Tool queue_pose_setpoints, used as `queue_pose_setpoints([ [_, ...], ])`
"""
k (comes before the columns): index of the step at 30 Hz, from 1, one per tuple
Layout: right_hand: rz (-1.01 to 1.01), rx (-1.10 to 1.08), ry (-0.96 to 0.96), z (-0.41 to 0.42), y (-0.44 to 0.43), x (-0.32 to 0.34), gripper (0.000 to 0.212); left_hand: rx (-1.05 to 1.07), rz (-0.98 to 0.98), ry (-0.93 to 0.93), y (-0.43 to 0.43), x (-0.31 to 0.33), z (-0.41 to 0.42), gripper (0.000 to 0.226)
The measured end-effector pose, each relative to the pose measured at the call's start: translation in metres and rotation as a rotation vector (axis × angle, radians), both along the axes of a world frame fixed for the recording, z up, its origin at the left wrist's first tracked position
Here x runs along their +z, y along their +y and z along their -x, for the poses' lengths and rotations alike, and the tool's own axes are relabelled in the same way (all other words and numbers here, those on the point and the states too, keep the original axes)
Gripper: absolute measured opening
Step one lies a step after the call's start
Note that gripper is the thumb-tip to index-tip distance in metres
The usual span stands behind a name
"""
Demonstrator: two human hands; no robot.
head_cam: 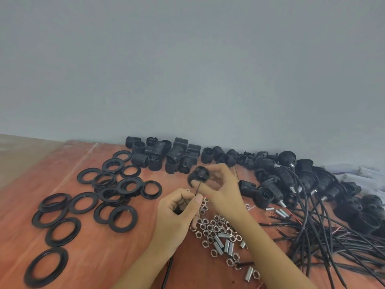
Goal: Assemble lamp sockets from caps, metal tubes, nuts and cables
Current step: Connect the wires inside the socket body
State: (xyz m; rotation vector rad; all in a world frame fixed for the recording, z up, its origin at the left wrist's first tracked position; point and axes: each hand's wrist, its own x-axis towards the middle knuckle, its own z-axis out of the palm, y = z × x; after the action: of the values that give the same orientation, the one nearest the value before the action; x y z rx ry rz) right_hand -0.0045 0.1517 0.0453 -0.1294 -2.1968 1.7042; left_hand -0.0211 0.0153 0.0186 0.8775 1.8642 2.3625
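My right hand (218,188) holds a black socket cap (199,174) by its rim above the table. Just below it, my left hand (177,211) pinches the thin end of a black cable (197,189) whose tip points up at the cap. The rest of that cable runs down under my left forearm (169,265). Hex nuts (212,225) and short threaded metal tubes (226,246) lie scattered beneath my hands.
Black rings (116,188) are spread over the left of the red table (87,257). Threaded black socket bodies (164,155) stand along the wall. Assembled sockets with cables (308,184) pile up on the right, with loose cables (333,243) in front.
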Motion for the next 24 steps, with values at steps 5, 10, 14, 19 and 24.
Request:
queue_pose_setpoints([
  [5,0.327,-0.084,0.128,-0.036,0.029,-0.009,0.025,0.102,0.084,-0.013,0.001,-0.004,0.004,0.015],
  [10,0.847,0.018,0.063,-0.05,0.026,-0.011,0.033,0.148,0.13,0.013,0.002,-0.004,0.005,0.013],
  [14,0.991,0.191,-0.009,-0.06,0.017,-0.011,0.031,0.157,0.142,0.071,0.003,0.0,0.002,0.005],
  [19,1.041,0.207,-0.139,-0.062,0.007,-0.01,0.041,0.121,0.141,0.123,0.002,0.001,-0.001,0.017],
  [24,0.949,0.167,-0.216,-0.06,-0.001,-0.012,0.048,0.056,0.144,0.164,0.002,0.002,-0.006,0.015],
])
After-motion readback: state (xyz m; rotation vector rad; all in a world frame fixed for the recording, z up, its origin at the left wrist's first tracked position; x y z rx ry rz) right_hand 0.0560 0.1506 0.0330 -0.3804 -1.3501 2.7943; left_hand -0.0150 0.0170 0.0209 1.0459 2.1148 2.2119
